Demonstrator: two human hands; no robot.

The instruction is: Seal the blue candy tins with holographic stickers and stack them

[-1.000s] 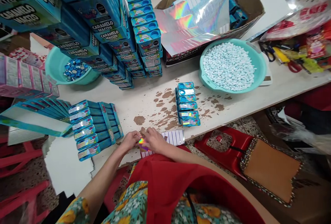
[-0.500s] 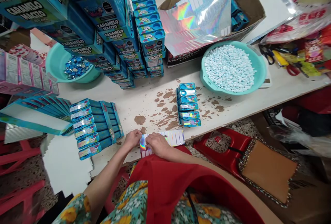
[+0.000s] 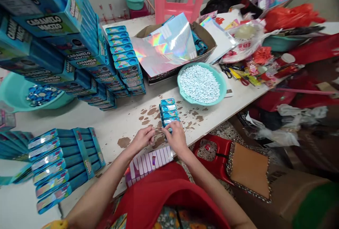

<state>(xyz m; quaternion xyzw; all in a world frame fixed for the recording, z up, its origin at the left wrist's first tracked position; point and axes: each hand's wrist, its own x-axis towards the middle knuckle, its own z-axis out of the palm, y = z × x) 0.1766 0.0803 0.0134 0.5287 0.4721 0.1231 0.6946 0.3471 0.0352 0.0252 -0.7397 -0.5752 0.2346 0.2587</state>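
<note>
While right hand [image 3: 177, 139] partly hides blue boxes [image 3: 168, 110] | left hand [image 3: 143, 139] near | both grips curled, can't tell closure or contents

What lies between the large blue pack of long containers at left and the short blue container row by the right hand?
The head view shows the left hand and pale tabletop marked with brown patches.

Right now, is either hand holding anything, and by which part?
Cannot tell: the left hand and right hand look pinched, but anything gripped is too small to make out.
</note>
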